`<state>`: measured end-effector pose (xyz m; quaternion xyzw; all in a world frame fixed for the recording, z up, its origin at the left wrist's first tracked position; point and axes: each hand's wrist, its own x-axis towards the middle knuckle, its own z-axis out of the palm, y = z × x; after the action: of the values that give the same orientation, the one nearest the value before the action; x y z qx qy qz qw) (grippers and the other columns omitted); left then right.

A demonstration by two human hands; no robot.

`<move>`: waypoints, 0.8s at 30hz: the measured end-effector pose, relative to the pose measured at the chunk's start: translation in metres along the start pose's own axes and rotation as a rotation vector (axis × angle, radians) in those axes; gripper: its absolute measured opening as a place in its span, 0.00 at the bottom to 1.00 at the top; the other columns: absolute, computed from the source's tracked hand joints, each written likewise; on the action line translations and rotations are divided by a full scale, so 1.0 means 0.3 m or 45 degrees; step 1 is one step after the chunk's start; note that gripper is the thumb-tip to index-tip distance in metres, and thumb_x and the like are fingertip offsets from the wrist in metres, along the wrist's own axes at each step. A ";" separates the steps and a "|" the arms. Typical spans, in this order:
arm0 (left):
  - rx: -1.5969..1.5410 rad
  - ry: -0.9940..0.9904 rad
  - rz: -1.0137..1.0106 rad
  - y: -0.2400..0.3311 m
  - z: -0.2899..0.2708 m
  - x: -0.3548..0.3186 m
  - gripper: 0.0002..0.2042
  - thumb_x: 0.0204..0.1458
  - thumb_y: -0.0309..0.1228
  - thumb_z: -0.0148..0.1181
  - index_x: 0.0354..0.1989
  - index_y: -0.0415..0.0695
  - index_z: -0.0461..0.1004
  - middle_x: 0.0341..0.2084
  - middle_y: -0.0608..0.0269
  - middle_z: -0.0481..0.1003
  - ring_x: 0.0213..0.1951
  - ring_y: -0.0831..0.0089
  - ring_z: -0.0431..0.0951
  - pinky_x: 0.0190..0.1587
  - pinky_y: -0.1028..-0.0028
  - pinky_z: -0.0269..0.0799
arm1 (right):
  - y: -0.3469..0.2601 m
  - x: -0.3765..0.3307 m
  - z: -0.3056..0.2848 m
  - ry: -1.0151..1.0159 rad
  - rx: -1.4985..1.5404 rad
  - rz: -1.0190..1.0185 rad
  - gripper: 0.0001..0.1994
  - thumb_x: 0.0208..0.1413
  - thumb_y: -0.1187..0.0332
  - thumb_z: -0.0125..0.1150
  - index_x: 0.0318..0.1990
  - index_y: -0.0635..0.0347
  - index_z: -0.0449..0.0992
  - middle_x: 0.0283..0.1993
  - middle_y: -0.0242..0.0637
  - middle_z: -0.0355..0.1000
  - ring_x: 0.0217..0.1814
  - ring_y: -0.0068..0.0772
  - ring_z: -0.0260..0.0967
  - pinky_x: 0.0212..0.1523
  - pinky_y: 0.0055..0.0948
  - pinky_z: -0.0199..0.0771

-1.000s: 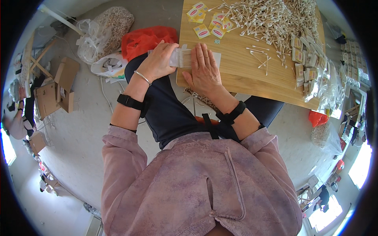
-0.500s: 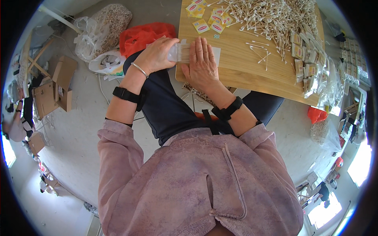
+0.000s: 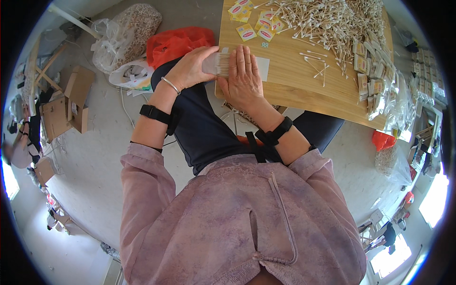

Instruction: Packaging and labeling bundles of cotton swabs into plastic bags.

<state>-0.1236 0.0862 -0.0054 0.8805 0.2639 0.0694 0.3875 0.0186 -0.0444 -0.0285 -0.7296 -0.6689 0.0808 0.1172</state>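
At the table's near left corner, my left hand (image 3: 189,70) grips a small clear plastic bag (image 3: 209,63) between thumb and fingers. The bag's mouth meets a flat row of cotton swabs (image 3: 223,63), whose sticks lie side by side pointing left and right. My right hand (image 3: 245,78) rests flat over the right part of this row, fingers stretched out and pointing away from me. It hides the rest of the swabs. A white card (image 3: 262,69) sticks out from under its right side.
A big heap of loose swabs (image 3: 327,21) covers the table's (image 3: 294,92) far side. Yellow printed cards (image 3: 246,32) lie at the far left. Filled swab packets (image 3: 363,85) pile up at the right edge. Red (image 3: 178,42) and clear bags (image 3: 135,33) stand left of the table.
My right hand has slid slightly left toward the bag, and more of the white card shows beside it. The left hand keeps its grip on the bag.
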 end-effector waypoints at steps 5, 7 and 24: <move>0.094 0.050 0.075 -0.024 0.015 -0.014 0.37 0.36 0.29 0.70 0.60 0.42 0.62 0.54 0.52 0.68 0.55 0.56 0.68 0.59 0.66 0.64 | 0.010 0.005 -0.001 -0.008 -0.028 -0.001 0.37 0.59 0.49 0.37 0.66 0.74 0.47 0.71 0.55 0.39 0.76 0.48 0.29 0.73 0.42 0.28; 0.077 0.061 0.110 -0.016 0.010 -0.011 0.36 0.37 0.28 0.69 0.59 0.39 0.62 0.53 0.50 0.69 0.55 0.55 0.68 0.59 0.66 0.64 | 0.020 0.007 -0.002 0.024 0.000 -0.024 0.38 0.60 0.50 0.41 0.65 0.76 0.46 0.70 0.59 0.40 0.75 0.53 0.31 0.72 0.44 0.31; -0.186 0.045 -0.007 -0.030 0.022 -0.006 0.36 0.37 0.28 0.71 0.59 0.38 0.63 0.55 0.51 0.69 0.56 0.60 0.70 0.57 0.69 0.66 | -0.026 0.014 0.028 0.059 0.073 0.058 0.39 0.56 0.54 0.43 0.65 0.78 0.43 0.70 0.64 0.36 0.75 0.60 0.27 0.72 0.48 0.26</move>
<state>-0.1267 0.0860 -0.0165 0.8478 0.2672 0.1030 0.4464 0.0094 -0.0392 -0.0343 -0.7426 -0.6467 0.0857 0.1516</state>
